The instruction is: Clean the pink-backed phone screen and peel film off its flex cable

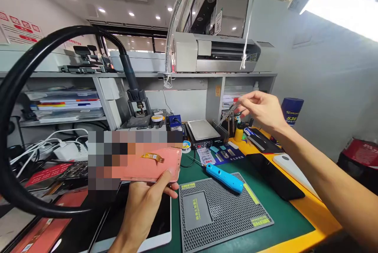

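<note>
My left hand [147,202] grips a phone screen panel [132,168] by its lower right edge, thumb on top. The panel's coral-pink backing faces up, with a golden flex cable [152,157] across it. A pixelated patch hides its left end. At the right, my raised right hand [261,107] pinches a thin grey metal tool [233,110], which looks like tweezers, above the upright tools beside the heating plate. Its lower end overlaps those tools, so I cannot tell whether they touch. Below lies a blue handheld electric tool [224,178] on a grey perforated mat [227,221].
A hot plate [203,130] stands at the back of the green work mat [283,221]. A black bendable arm [8,127] loops over the left side. Phones and a white-edged tablet [162,239] lie around. A blue can [292,110] stands far right.
</note>
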Tool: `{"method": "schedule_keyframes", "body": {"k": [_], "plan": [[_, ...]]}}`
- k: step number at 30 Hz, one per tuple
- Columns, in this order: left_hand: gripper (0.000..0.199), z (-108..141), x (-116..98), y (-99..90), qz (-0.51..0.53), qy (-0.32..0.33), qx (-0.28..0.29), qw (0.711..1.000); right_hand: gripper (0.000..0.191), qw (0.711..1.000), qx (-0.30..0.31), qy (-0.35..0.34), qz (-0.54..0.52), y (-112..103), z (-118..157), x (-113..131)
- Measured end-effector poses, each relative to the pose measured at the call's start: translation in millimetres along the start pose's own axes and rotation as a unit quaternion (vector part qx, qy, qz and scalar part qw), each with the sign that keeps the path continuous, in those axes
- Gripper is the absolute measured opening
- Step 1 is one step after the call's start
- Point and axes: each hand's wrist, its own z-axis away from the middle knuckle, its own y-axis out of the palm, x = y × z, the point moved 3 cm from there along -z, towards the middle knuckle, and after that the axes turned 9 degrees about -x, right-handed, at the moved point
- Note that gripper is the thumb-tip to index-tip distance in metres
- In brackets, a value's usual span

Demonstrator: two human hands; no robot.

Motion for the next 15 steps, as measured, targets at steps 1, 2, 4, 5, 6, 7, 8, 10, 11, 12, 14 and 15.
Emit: {"method": "schedule_keyframes", "body": {"k": [1, 2, 4, 5, 6, 7, 8, 10, 11, 12, 14, 15], "plan": [[0.023, 1, -1, 0.7, 0.002, 0.002, 0.002, 1.0, 0.024, 0.998, 0.051, 0.005, -0.034, 5, 18, 4], [0.022, 1, -2, 1.5, 0.006, 0.006, 0.005, 1.0, 0.026, 0.992, 0.109, 0.012, -0.063, 11, 36, 7], [0.019, 2, -3, 3.2, 0.014, 0.014, 0.011, 1.0, 0.03, 0.97, 0.218, 0.033, -0.106, 28, 69, 7], [0.018, 2, -4, 4.0, 0.018, 0.017, 0.013, 1.0, 0.031, 0.958, 0.259, 0.045, -0.12, 36, 82, 4], [0.017, 2, -4, 4.5, 0.02, 0.019, 0.015, 1.0, 0.031, 0.946, 0.293, 0.055, -0.129, 44, 93, 1], [0.016, 3, -5, 4.8, 0.022, 0.019, 0.016, 0.999, 0.031, 0.937, 0.316, 0.065, -0.135, 52, 101, -3], [0.016, 3, -5, 4.9, 0.022, 0.017, 0.017, 0.999, 0.03, 0.931, 0.33, 0.073, -0.139, 57, 106, -7], [0.017, 3, -5, 4.7, 0.023, 0.015, 0.021, 0.999, 0.028, 0.925, 0.344, 0.082, -0.139, 65, 111, -15], [0.017, 3, -5, 4.4, 0.023, 0.014, 0.023, 0.999, 0.027, 0.924, 0.348, 0.084, -0.136, 67, 113, -18], [0.017, 3, -5, 4.2, 0.023, 0.013, 0.026, 0.999, 0.026, 0.922, 0.354, 0.082, -0.129, 68, 115, -20], [0.016, 4, -5, 4.1, 0.022, 0.009, 0.03, 0.999, 0.023, 0.919, 0.373, 0.073, -0.107, 69, 121, -22], [0.016, 4, -4, 4.4, 0.021, 0.005, 0.032, 0.999, 0.022, 0.917, 0.382, 0.067, -0.093, 68, 125, -23]]}}
